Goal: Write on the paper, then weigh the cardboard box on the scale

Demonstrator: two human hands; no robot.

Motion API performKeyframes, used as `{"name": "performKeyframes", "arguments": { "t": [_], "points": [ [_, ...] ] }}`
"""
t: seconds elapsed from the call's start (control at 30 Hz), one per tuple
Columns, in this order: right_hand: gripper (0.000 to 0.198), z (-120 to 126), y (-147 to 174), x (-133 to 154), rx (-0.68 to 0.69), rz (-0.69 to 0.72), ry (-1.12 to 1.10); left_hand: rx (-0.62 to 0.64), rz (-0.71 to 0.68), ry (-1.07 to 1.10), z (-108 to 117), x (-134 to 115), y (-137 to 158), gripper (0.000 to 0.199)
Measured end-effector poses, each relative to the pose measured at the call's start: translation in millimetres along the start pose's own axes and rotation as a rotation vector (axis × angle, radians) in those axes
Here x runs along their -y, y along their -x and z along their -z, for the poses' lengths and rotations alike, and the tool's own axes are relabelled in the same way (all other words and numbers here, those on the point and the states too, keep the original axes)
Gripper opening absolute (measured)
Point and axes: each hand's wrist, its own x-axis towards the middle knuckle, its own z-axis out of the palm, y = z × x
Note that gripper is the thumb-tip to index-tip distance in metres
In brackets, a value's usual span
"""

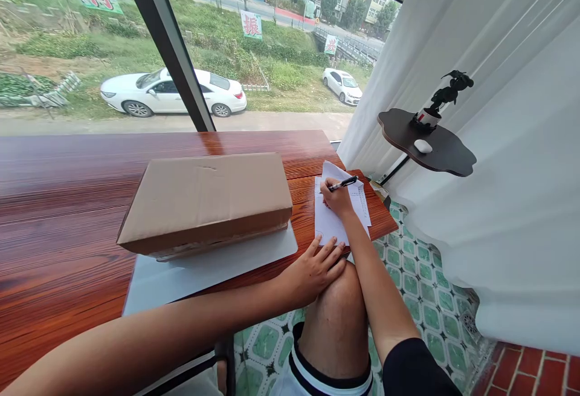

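Pen slants tip-left, cap-right, pinched in right hand fingers; left hand flat, empty.

glossy wooden table, matt cardboard box, paper sheets

Writing on papers too small, pen tip hidden.

Brown cardboard box, red-brown grained bench, black pen, white papers, green patterned floor tiles, white curtain.
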Motion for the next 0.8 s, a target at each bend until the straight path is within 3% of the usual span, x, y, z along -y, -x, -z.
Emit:
{"name": "performKeyframes", "arguments": {
  "t": [0.8],
  "points": [
    [0.031, -2.1, -1.3, 0.4, -0.053, 0.039, 0.059, 0.035, -0.004, -0.025, -0.3, 0.7, 2.2, 0.044]
  ]
}}
